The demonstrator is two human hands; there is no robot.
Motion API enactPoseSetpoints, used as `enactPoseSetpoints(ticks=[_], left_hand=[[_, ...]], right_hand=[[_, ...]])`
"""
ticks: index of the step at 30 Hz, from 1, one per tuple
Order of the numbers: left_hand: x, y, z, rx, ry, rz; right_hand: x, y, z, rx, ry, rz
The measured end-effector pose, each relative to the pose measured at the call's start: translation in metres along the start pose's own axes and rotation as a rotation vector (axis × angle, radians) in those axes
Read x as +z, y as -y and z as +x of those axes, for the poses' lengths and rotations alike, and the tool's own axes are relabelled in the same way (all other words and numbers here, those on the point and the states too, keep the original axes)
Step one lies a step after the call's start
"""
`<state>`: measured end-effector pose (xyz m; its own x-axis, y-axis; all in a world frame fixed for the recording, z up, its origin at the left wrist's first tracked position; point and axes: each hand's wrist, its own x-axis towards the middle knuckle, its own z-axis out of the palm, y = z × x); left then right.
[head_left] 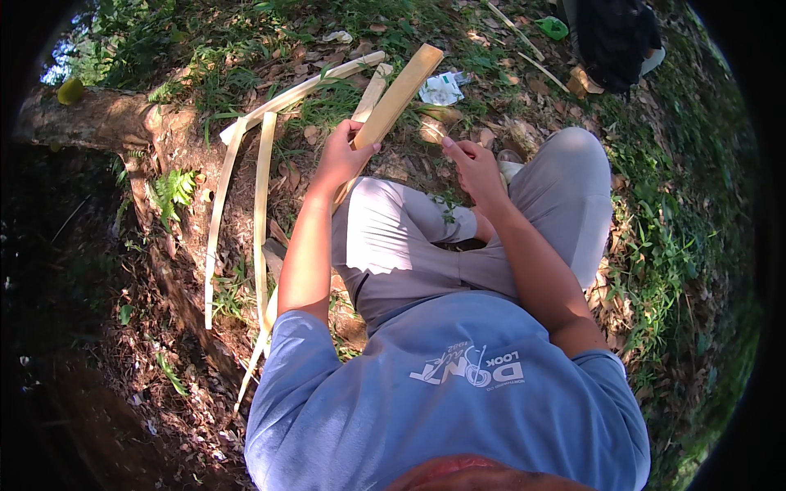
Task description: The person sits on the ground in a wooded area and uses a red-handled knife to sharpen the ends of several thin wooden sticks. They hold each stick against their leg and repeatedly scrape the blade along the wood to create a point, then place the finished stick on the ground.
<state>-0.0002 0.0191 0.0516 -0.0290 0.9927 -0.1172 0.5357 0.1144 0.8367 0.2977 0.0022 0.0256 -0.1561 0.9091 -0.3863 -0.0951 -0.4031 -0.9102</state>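
My left hand [340, 157] is closed around a flat, pale wooden strip [401, 92], which slants up and away to the right above my left knee. Its far end is cut square, and its lower end passes behind my hand. A second pale strip [374, 95] lies just behind it, partly covered. My right hand [478, 170] is raised between my knees, apart from the held strip. Its fingers are curled with the thumb side toward the strip; what they hold, if anything, is hidden.
Several long pale strips [264, 180] lie on the ground to my left, beside a tree root [168, 131]. Ahead lie a white printed packet [442, 89] and a green plastic piece [553, 29]. A dark bag-like thing [618, 41] is at the far right. Grass and dry leaves surround me.
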Motion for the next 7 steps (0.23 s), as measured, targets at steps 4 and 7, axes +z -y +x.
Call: enactPoseSetpoints(ticks=[4,7], left_hand=[[-0.004,0.001,-0.002,0.077,-0.017,-0.058],[-0.012,0.003,-0.006,0.114,-0.034,-0.098]], right_hand=[[0.001,-0.006,0.002,-0.005,0.009,0.020],[-0.002,-0.008,0.006,0.039,-0.004,-0.022]])
